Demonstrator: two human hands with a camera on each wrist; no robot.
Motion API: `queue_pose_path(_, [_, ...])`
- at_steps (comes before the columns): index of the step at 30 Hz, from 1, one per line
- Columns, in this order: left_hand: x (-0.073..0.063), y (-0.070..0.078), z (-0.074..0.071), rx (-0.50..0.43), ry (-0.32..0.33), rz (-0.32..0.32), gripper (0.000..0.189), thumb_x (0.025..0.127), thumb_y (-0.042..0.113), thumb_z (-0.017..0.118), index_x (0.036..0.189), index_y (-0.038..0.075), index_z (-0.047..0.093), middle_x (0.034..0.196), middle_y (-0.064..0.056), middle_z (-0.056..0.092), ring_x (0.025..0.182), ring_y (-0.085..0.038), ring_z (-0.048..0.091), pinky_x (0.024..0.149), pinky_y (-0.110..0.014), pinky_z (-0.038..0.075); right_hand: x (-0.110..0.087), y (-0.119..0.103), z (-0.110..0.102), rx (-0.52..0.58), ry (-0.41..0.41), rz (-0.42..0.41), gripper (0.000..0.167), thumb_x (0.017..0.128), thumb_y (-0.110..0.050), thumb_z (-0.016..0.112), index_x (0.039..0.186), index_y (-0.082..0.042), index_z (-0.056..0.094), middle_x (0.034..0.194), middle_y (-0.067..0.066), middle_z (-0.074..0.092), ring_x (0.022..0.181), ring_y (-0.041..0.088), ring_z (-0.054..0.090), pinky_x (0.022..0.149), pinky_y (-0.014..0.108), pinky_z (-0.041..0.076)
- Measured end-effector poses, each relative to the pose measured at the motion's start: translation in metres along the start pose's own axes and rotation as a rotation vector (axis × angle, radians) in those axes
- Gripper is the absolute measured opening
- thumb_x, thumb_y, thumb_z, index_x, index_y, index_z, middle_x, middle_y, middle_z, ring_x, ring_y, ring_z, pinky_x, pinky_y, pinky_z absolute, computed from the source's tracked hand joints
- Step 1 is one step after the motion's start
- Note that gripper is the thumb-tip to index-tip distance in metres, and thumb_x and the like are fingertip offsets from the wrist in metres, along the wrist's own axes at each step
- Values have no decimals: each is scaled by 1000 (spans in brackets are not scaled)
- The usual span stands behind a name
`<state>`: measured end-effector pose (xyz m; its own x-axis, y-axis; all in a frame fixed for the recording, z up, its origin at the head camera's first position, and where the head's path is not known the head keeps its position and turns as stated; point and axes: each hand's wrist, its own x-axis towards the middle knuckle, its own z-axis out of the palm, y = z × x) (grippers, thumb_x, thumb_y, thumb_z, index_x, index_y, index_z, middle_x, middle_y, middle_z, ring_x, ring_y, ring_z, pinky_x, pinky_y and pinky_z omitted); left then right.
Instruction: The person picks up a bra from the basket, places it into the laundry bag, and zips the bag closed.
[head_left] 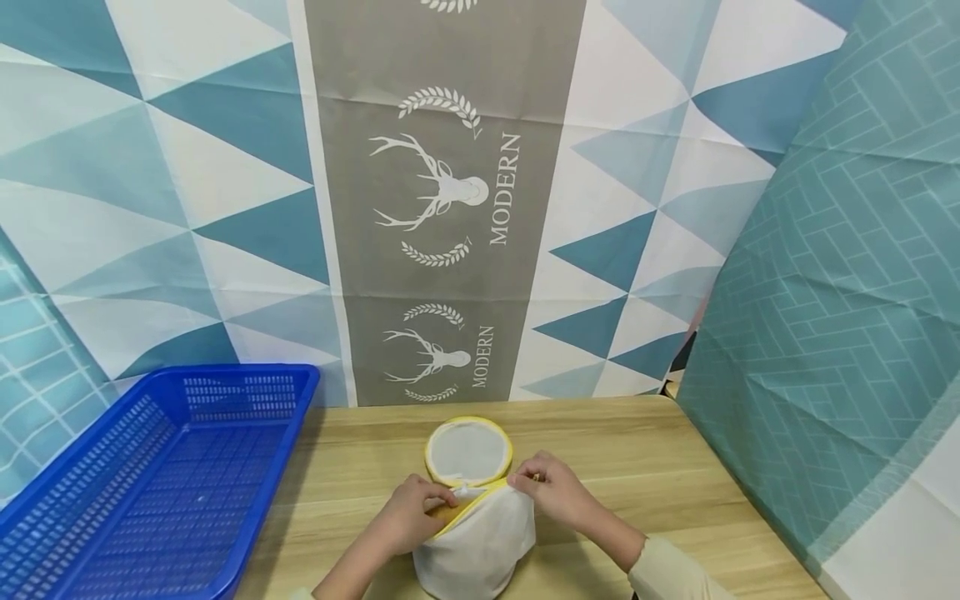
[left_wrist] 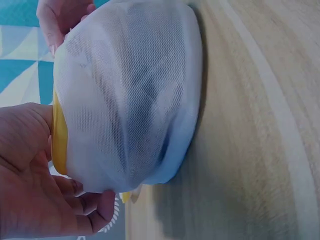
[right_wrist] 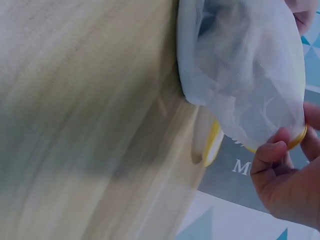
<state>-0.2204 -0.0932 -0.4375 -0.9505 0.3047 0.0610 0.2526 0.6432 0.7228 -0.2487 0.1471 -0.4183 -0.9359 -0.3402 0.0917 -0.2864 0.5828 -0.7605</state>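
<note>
White mesh bag (head_left: 483, 542), mouth up; yel. rim (left_wrist: 59, 137) slants near L–far R

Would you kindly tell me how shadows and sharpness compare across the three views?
Head: fairly even light, the MODERN lettering legible, a soft shadow beside the white mesh bag; left wrist: mesh weave discernible, a diffuse shadow on the wooden tabletop; right wrist: a broad, dark shadow across the tabletop, its grain blurred.

The head camera looks from farther above, forward and down, over the table (head_left: 637, 475) to the patterned wall (head_left: 450, 258). Both wrist cameras look from near at the white bag (head_left: 480, 546), from its opposite sides, their pictures turned sideways. All three views share bag, table and wall.
</note>
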Motion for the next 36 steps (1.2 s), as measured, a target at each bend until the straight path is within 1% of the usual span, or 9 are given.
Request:
queue_pose_path(6, [2,-3,-1,-13,-26,0,16,78,4,67,90,15,71,93,-7,50,82,-18,44,70,-31,39,0,8,3,53,51,61,28,90,-34,59,77,-10,67,88,1,56,77,14,43,65,27,36])
queue_pose_path(11, [3,-7,-6,-49,-37,-4,15,87,14,61,98,14,71,96,-8,51,86,-19,46,77,-40,42,3,9,5,73,57,51,27,90,-32,60,79,-10,68,88,2,57,77,14,44,65,27,36])
queue_pose_path(14, [5,-10,-7,-97,-41,23,19,90,21,59,101,11,71,101,-9,58,94,-23,52,84,-47,44,4,7,5,88,57,39,24,90,-30,60,81,-9,69,87,2,57,76,14,44,63,25,37])
queue_pose_path(18, [8,-13,-10,-146,-29,87,25,94,25,56,98,7,72,100,-7,68,97,-21,58,86,-36,47,4,4,4,104,56,43,20,90,-26,61,83,-10,70,90,2,59,77,14,45,65,25,38])
queue_pose_path(21, [10,-13,-12,-164,-11,87,31,96,28,52,94,6,73,97,-6,70,95,-18,59,80,-28,47,4,4,4,100,68,52,24,91,-32,59,85,-11,68,97,2,60,85,14,48,72,27,39])
queue_pose_path(24, [10,-11,-15,-179,7,38,36,97,33,48,91,7,72,100,-8,70,97,-21,60,79,-32,48,6,5,3,115,108,62,30,91,-36,58,86,-8,67,101,3,62,89,13,50,74,29,40])
queue_pose_path(29, [9,-9,-16,-197,80,-77,35,96,34,49,90,8,72,103,-9,69,98,-23,60,79,-37,48,13,8,1,157,204,100,27,90,-31,61,89,-5,67,89,6,63,71,12,48,59,25,41])
queue_pose_path(33, [12,-10,-17,-217,174,-135,29,94,30,53,98,7,71,104,-10,68,101,-25,60,84,-42,48,21,14,-1,193,247,138,22,90,-25,62,92,-4,67,77,5,58,65,13,48,56,23,41])
queue_pose_path(36, [14,-14,-19,-266,211,-170,30,94,25,54,110,2,65,102,-15,66,94,-28,62,80,-42,50,27,17,-2,230,246,180,20,90,-23,62,93,-3,66,77,5,57,66,14,51,55,24,43])
